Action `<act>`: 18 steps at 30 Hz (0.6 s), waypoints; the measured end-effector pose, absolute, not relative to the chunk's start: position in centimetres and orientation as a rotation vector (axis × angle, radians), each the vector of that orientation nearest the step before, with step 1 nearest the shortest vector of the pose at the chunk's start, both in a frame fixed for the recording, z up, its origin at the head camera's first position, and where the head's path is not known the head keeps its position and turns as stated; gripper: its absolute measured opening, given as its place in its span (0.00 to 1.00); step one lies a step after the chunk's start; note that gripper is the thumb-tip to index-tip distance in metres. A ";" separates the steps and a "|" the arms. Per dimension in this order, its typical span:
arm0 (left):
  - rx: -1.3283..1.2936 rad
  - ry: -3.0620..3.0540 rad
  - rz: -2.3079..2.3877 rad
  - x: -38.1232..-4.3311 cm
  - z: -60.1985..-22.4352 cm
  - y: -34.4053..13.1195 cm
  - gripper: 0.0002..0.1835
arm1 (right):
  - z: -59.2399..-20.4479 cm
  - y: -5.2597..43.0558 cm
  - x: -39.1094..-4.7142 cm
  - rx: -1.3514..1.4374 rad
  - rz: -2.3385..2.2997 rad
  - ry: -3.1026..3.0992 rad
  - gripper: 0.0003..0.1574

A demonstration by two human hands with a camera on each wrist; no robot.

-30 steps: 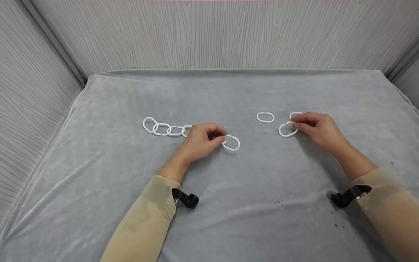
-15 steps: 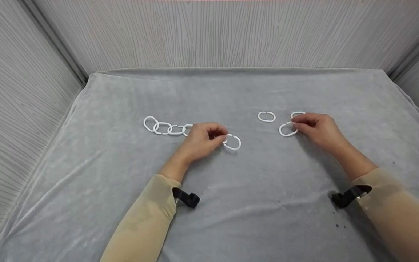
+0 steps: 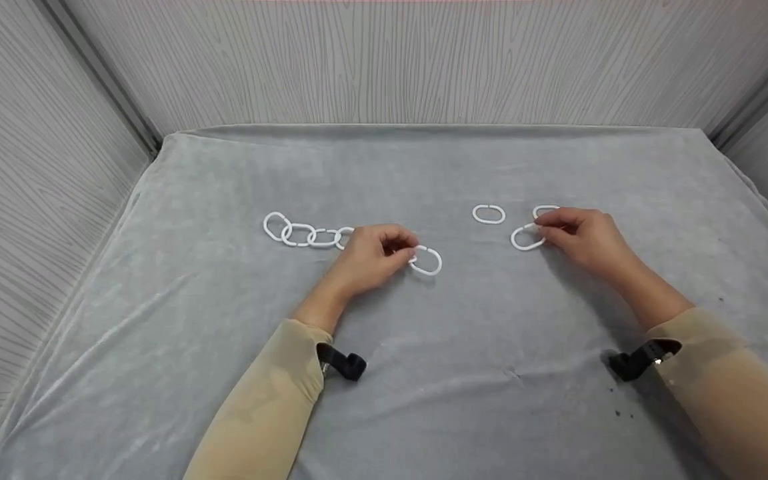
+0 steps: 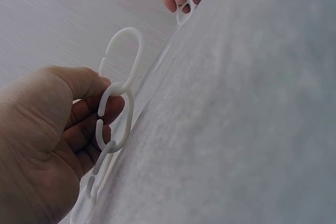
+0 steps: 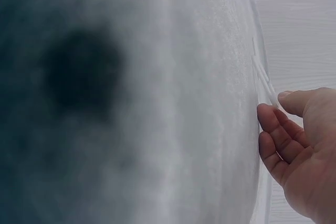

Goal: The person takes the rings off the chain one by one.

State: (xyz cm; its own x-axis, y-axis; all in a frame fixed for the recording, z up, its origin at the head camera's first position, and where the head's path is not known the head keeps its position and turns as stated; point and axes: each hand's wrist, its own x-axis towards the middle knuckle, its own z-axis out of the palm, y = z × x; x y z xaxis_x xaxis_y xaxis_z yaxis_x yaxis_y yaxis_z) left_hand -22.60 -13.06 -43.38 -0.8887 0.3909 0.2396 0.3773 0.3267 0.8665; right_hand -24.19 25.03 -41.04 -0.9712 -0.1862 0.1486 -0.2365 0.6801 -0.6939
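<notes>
A chain of white plastic C-shaped links [image 3: 299,235] lies on the grey cloth and runs under my left hand [image 3: 372,259]. Thumb and fingers of that hand pinch the chain near its right end, where the end link [image 3: 435,261] sticks out to the right. In the left wrist view that end link [image 4: 137,51] hooks through the one below it, and each shows a small gap. My right hand [image 3: 583,239] pinches a loose white link [image 3: 523,248] by its right end. Partly behind these fingertips lies another link [image 3: 544,207].
One more loose link [image 3: 489,222] rests on the cloth between the hands, farther back. Grey cloth [image 3: 451,373] covers the table, with a few creases. Wood-patterned panels [image 3: 384,67] stand behind and at both sides.
The view has shifted very slightly. Both hands stay in place with their links.
</notes>
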 end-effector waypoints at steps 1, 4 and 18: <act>0.737 2.549 1.657 -22.6 -43.4 -13.0 0.06 | -41.0 25.1 -24.2 0.352 1.171 -2.821 0.11; 0.736 2.555 1.649 -22.6 -43.3 -13.0 0.06 | -40.8 25.2 -24.0 0.346 1.152 -2.828 0.12; 0.738 2.544 1.654 -22.8 -43.6 -13.0 0.06 | -39.6 24.2 -23.6 0.330 1.240 -2.818 0.15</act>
State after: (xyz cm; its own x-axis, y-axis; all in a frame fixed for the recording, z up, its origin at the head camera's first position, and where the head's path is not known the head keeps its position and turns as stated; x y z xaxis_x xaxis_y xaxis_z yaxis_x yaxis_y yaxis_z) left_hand -22.79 -13.01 -43.58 -0.8883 0.3947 0.2350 0.3749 0.3275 0.8673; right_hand -23.56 24.25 -39.64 -0.9763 -0.1757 0.1266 -0.2121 0.6567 -0.7237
